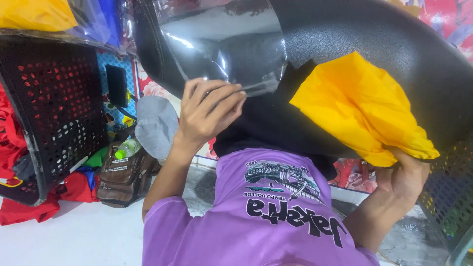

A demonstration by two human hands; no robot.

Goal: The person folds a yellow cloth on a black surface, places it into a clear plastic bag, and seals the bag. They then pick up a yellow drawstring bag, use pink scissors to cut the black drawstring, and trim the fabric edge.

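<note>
black crate (54, 98) beside brown bag (123, 175).

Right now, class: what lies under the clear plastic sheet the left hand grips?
Under the clear plastic sheet, held by the left hand, a black textured surface shows. Black cloth hangs below; what it covers is hidden.

Your left hand (209, 111) is hemmed in: the clear plastic sheet (221, 44) lies against its fingertips, with the dark curved surface (394, 44) arching just behind it. Your right hand (406, 175) is closed in by the yellow cloth (362, 111) it grips, which blocks the way up. Between your forearms, the purple shirt (256, 216) and the black fabric (266, 123) fill the gap. To the left, the black perforated crate (54, 103) walls off that side; beside it stand a brown bag (123, 175) and a grey cap (155, 125). The white floor (74, 236) at lower left gives open room.
</note>
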